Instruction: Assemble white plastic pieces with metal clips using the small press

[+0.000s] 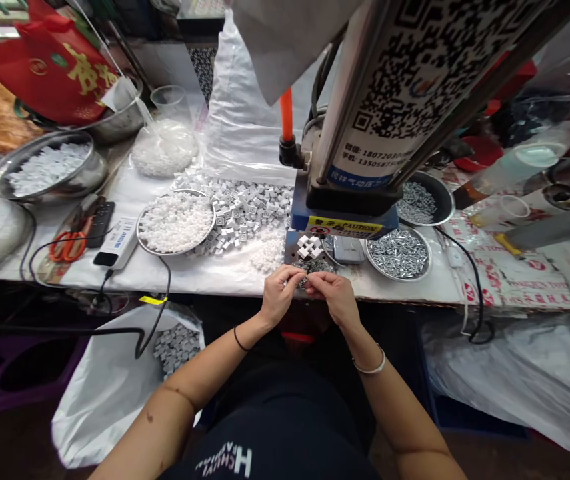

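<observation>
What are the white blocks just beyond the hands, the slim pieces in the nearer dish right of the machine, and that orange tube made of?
White blocks: probably moulded plastic, being evenly white and squared off.
Slim pieces: metal, perhaps steel, given their shiny silver-grey glints.
Orange tube: likely plastic, with smooth, uniform colour; rubber isn't ruled out.

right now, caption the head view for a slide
Left hand and right hand close together at a press beside pale blocks
</observation>
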